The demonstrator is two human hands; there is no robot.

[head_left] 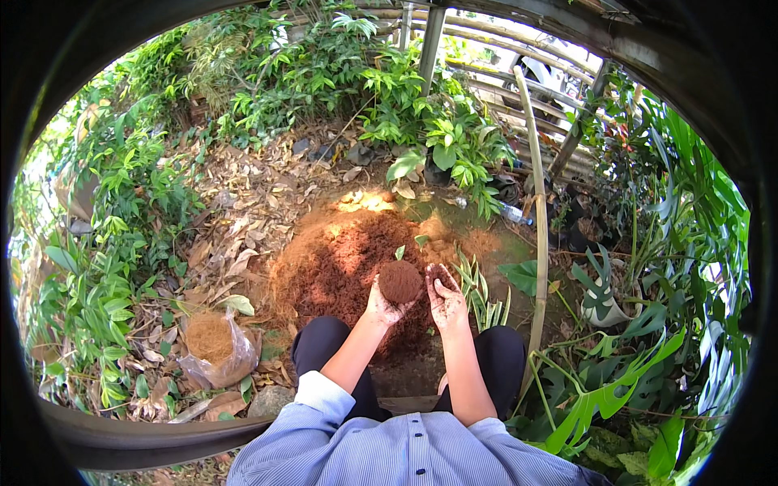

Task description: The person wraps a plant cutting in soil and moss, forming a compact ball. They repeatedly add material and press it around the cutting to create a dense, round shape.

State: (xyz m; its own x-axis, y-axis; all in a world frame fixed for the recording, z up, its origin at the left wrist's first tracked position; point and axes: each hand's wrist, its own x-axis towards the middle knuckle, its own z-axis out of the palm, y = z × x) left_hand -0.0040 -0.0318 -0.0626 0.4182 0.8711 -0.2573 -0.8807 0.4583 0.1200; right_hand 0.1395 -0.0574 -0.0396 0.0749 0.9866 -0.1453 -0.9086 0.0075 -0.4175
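Note:
My left hand point(386, 308) is cupped under a round brown ball of coir-like material point(401, 282). A small green leaf point(399, 253) shows just beyond the ball's top edge; whether it grows from the ball is unclear. Close by on the right, my right hand point(447, 304) is curled, palm up, around a little dark brown loose material point(445, 277). Crumbs of it stick to both hands. Beneath and beyond them spreads a heap of reddish-brown coir-like material point(340, 261), partly sunlit.
A clear plastic bag of light brown fibre point(209, 340) stands at left. Right of my hands grows a variegated snake plant point(480, 291). A bamboo pole point(538, 243) slants up on the right, near a plastic bottle point(515, 214). Dry leaves point(243, 200) cover the ground.

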